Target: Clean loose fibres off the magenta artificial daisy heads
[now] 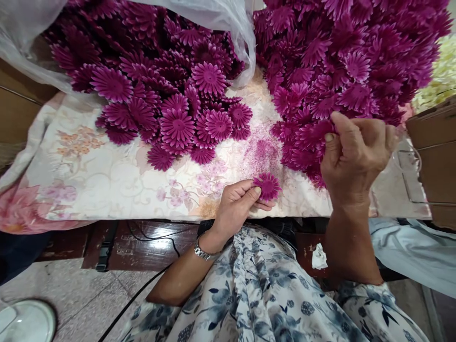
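My left hand (239,205) pinches a purple artificial flower head (267,186) between thumb and fingers near the cloth's front edge. Its petals spread outward and its face is turned up. My right hand (356,154) is raised at the front of the right-hand heap of purple flower heads (352,66). Thumb and forefinger are closed on a smooth-looking, slightly blurred purple flower piece (321,132), which blends into the heap behind it. To the left, a second pile of purple flower heads (178,126) spills out of a clear plastic bag (235,21).
A floral cloth (121,175) covers the table, with purple dust (261,149) scattered between the piles. Cardboard boxes (432,156) stand at both sides. Pale yellow pieces (440,71) lie at the far right. Crumpled white tissue (319,256) and a black cable (142,287) are below the table edge.
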`<state>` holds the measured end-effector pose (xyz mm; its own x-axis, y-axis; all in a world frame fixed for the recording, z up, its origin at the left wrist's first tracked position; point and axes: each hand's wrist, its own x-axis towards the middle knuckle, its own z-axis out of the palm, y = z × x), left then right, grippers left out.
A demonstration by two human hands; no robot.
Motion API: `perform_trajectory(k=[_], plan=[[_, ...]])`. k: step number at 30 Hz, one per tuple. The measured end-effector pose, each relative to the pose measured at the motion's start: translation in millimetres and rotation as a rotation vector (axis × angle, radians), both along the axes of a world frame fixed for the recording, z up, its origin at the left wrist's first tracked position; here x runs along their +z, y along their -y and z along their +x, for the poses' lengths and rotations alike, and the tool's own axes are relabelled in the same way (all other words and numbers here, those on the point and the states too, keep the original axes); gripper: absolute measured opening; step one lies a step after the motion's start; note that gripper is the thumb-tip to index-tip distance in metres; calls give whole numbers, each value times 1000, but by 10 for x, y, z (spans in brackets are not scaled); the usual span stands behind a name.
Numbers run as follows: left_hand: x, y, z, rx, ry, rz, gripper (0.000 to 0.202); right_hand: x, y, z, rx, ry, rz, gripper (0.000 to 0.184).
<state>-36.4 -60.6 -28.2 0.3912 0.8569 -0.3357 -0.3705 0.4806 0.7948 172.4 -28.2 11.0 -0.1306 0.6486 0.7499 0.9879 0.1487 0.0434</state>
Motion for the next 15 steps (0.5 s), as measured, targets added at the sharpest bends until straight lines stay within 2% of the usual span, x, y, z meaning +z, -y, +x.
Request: perform_trajectory(k=[2,3,5,7,8,11,15], plan=[[1,-13,9,3,-7,-6,21,25,39,0,-1,-13,-34,26],[2,-18,15,2,2,-4,21,21,75,-45,63,-30,-52,27],[4,-23,26,-7,41,2,19,-14,160,-194,278,-93,-176,26],[0,-18,36,-11,70,3,18,-76,239,-364,505,-169,-353,19],[-6,-13,39,-12,73,4,18,-111,268,-436,575,-206,-418,14],[-35,7,42,-19,56,16,21,-203,308,-556,618,-282,-445,1],[-71,24,42,-26,55,40,23,-259,306,-566,601,-301,-396,3]])
